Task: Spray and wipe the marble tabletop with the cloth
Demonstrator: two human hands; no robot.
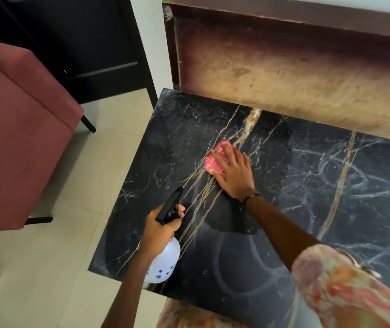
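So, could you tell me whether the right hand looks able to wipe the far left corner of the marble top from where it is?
Probably yes. The right hand presses the pink cloth flat mid-table, and only bare marble tabletop lies between it and that corner.

From my feed the room is evenly and softly lit, with no hard glare. The glossy black bench [170, 129] shows pale wipe smears (clearest toward its right edge) and a dark shadow under the right hand [233, 172]. That hand is motion-blurred. The wide lens bends straight lines at the frame edges, and the patterned sleeve [345, 285] is out of focus.
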